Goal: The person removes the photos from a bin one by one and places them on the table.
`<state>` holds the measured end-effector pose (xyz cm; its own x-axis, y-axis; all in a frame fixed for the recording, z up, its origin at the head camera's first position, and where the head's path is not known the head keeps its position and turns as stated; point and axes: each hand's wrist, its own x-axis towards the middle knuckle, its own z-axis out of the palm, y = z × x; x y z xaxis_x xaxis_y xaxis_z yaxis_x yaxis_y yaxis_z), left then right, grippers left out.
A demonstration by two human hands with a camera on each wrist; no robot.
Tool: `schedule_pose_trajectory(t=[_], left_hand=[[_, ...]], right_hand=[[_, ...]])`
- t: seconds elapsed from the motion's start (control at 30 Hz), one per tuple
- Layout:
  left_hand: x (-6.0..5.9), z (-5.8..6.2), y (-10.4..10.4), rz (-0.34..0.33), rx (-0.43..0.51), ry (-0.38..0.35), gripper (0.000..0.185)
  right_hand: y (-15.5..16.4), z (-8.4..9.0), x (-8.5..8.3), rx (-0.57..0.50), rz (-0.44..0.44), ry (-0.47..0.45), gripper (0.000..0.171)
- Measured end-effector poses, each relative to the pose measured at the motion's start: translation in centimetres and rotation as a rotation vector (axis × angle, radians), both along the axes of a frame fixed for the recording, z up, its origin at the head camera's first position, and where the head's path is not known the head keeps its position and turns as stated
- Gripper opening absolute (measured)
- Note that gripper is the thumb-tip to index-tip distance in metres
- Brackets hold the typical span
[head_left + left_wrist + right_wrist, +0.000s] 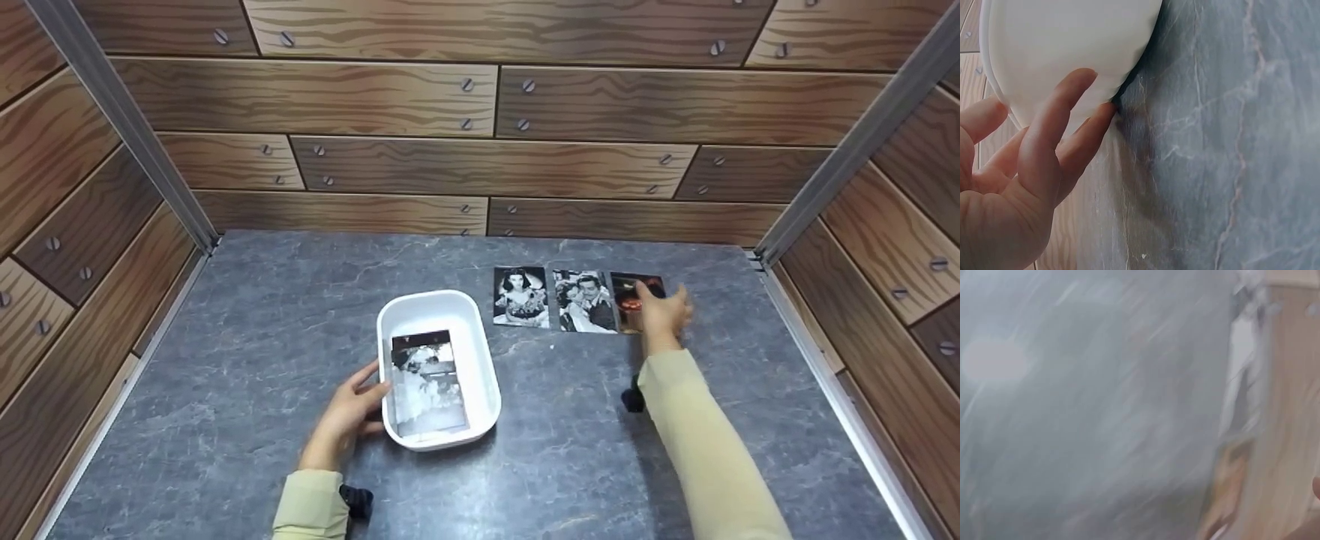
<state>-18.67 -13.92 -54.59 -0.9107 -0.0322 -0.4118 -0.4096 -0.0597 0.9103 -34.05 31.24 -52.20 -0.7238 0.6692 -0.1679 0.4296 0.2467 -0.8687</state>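
Item 1: white tray [484,352], oblong, standing on the grey marbled desk [247,322]. The left hand [346,412] is touching its near left wall with relaxed, nearly straight fingers [1067,107]; its grip is loose and wide, closing on nothing. The tray wall is lying directly against those fingertips.

Item 2: stack of black-and-white photos [427,382], lying flat inside the tray, just beyond the left grip's fingertips.

Item 3: dark colour photo [628,294], lying on the desk under the right hand [663,315]. The hand is resting over its right part; whether the grip is pinching the print or only lying on it cannot be told, as the right wrist view is blurred.

Item 4: couple photo [583,301], flat on the desk, just left of the right grip, edge beside item 3.

Item 5: portrait photo [520,297], next in the row, further left of that grip, between the couple photo and the tray.
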Motion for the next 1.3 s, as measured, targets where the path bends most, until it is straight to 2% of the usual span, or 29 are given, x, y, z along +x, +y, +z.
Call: schedule_pose_trajectory(t=[0.13,0.27,0.4,0.53,0.77,0.97,1.03,1.13,1.3], left_hand=[[-0.1,0.1,0.0,-0.009,-0.008,0.002,0.057],[0.0,0.1,0.0,-0.007,0.009,0.0,0.057],[0.1,0.0,-0.2,0.001,0.006,-0.006,0.058],[0.0,0.0,-0.2,0.0,-0.002,-0.009,0.058],[0.0,0.0,-0.1,-0.009,-0.007,-0.012,0.058],[0.1,-0.1,-0.1,-0.003,-0.015,-0.002,0.057],[0.1,0.0,0.0,-0.013,-0.013,0.006,0.057],[0.1,0.1,0.0,-0.022,-0.014,0.013,0.056],[0.1,0.1,0.1,-0.013,-0.021,0.003,0.056]], right_hand=[[-2.1,1.8,-0.9,-0.167,0.05,0.123,0.081],[-5.0,3.4,-0.9,-0.321,0.126,0.247,0.079],[-8.7,4.9,0.3,-0.365,0.261,0.274,0.077],[-12.9,5.2,2.2,-0.376,0.389,0.273,0.076],[-20.1,3.7,6.5,-0.402,0.556,0.303,0.073],[-24.3,1.8,9.7,-0.445,0.725,0.258,0.077],[-25.1,1.1,10.4,-0.484,0.746,0.225,0.077],[-25.8,0.2,11.1,-0.486,0.741,0.175,0.076],[-26.3,-1.0,11.7,-0.411,0.717,0.101,0.073]])
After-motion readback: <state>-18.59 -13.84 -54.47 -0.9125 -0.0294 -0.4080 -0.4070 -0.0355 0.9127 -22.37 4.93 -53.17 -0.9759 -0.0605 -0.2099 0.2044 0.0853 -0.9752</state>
